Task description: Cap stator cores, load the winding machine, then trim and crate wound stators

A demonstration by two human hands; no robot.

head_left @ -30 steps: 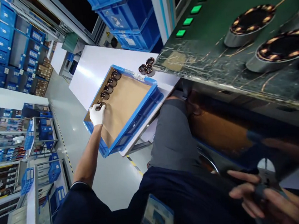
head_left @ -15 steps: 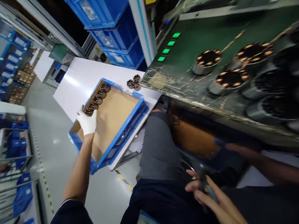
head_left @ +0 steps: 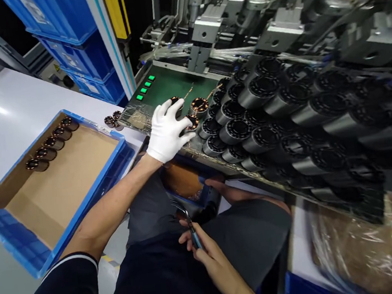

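Observation:
My left hand (head_left: 168, 129), in a white glove, reaches over the copper-wound motor stators on the green bench top, fingers spread. Its fingertips lie on or right beside the nearest stator (head_left: 192, 123); a second stator (head_left: 176, 103) is partly hidden under the fingers. Another stator (head_left: 199, 104) with a twisted wire lead stands just behind. Low in front of my lap, my bare right hand (head_left: 205, 247) is closed around a pair of pliers (head_left: 195, 236) with blue-grey handles, their jaws pointing up and away.
At left, a blue tray (head_left: 79, 214) lined with cardboard holds several stators along its far side. A small group of stators (head_left: 113, 120) stands beside the bench. Many dark cylinders (head_left: 260, 92) crowd the right. Machine fixtures (head_left: 204, 33) rise behind; a box (head_left: 182, 181) lies below.
My left hand has left the tray and moved right to the stators on the bench. The view has turned right. My right hand still holds the pliers.

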